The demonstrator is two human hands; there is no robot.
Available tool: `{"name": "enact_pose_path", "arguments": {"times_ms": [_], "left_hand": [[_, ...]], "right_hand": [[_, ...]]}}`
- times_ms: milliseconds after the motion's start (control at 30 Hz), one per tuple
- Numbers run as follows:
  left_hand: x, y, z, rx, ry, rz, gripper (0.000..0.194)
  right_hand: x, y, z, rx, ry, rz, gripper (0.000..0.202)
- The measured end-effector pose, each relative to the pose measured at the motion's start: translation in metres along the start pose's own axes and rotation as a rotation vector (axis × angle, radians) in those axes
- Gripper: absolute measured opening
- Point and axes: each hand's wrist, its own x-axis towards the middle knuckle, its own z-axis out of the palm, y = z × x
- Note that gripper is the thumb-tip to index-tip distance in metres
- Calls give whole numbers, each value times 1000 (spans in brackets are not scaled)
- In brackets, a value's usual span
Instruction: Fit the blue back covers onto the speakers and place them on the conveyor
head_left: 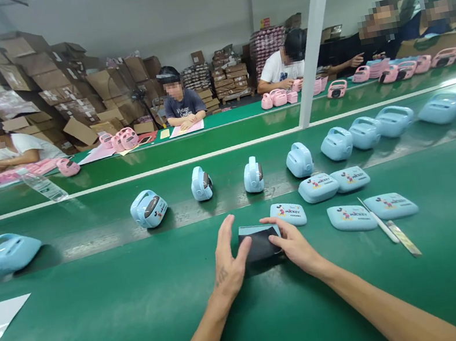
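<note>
1. Black, smooth-faced rectangular piece with a light-blue top edge [261,245], at the centre of the green worktop [129,335], between both hands.
2. Right hand [292,241]: pinching the piece at its right side, thumb on the black face, index finger along the top edge.
3. Left hand [229,258]: fingers spread and pointing up, clear of the piece's left side; thumb over the black face near the left edge, can't tell if pressing.
4. Light-blue rounded panel with a Mickey print [293,214]: flat just behind the right hand. Four similar printed panels further right, two pairs.
5. Slim white pen-like stick [380,222]: between the nearer pair, its lower end beside a narrow flat strip [404,238].
6. Light-blue casings with loop handles: spaced row beyond the hands, one with a dark window and Mickey print [149,209] left of centre.
7. White printed sheet [1,319]: far left. Clear plastic bottle [44,184]: lying tilted, upper left.
8. Co-workers across, pink handled casings [125,139] near them.
</note>
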Motion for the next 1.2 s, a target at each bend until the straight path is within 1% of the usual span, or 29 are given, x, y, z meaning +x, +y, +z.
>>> {"name": "enact_pose_path", "arguments": {"times_ms": [33, 67, 100, 133, 167, 233, 300, 400, 567, 700, 800, 933, 1000, 1100, 1200], "left_hand": [[1, -2, 0, -122, -4, -138, 59], [2, -4, 1, -224, -35, -251, 62], [3, -5, 1, -296, -67, -333, 64], [4, -5, 2, -338, -85, -383, 64], [5, -5, 2, -356, -78, -405, 61], [6, -4, 4, -362, -19, -400, 50], [7, -2, 6, -341, 47, -377, 39], [7, 0, 7, -321, 107, -363, 33], [6, -1, 4, -353, 51, -392, 42], [7, -3, 3, -372, 51, -413, 42], [8, -3, 3, -410, 60, -427, 41], [10, 2, 0, -487, 105, -454, 45], [11, 5, -3, -519, 125, -476, 50], [11, 10, -5, -589, 140, -522, 53], [10, 15, -3, -659, 118, -555, 55]], "right_hand": [[-1, -1, 0, -29, -4, -16, 40], [-2, -1, 0, -64, -6, -32, 39], [-3, -2, 1, -113, -1, -49, 37], [-5, -2, 2, -173, 10, -68, 35], [-6, -3, 3, -236, 25, -86, 32], [-8, -2, 6, -336, 52, -115, 29], [-8, 0, 7, -371, 60, -132, 28], [-8, 3, 7, -364, 49, -143, 31], [-8, 4, 7, -297, 56, -119, 30], [-8, 2, 6, -250, 34, -74, 30], [-8, -1, 5, -122, -8, -32, 36], [-6, -5, 0, 219, -78, 70, 45], [-4, -6, 0, 344, -103, 83, 47], [-5, -6, 3, 436, -157, 79, 58], [-8, -5, 8, 445, -220, 90, 75]]}}
